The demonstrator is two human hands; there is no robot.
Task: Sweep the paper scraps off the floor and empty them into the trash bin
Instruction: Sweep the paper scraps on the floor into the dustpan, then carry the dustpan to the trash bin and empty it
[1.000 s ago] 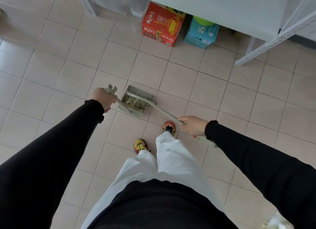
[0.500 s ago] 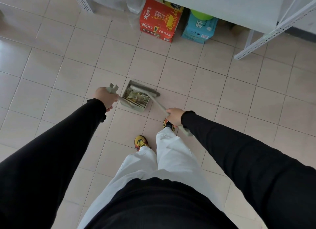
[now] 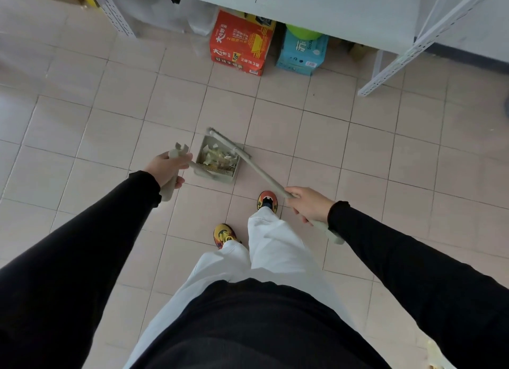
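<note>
Fingers of our left hand [image 3: 166,166] curled round the long handle of the grey-green plastic dustpan [image 3: 220,179]; our right hand [image 3: 309,204] clamped the matching long-handled broom [image 3: 264,175]. Torn paper scraps [image 3: 218,158] lay inside the pan: sweeping seemed finished, emptying remained.

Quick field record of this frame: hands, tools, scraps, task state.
left hand: grips the dustpan handle
right hand: grips the broom handle
dustpan: down at the tiled floor, mouth facing away from the person
paper scraps: piled inside the dustpan
broom: head lies along the dustpan's mouth
background: red box and blue box side by side under the shelf
trash bin: not in view
task state: scraps collected, not yet emptied
</note>
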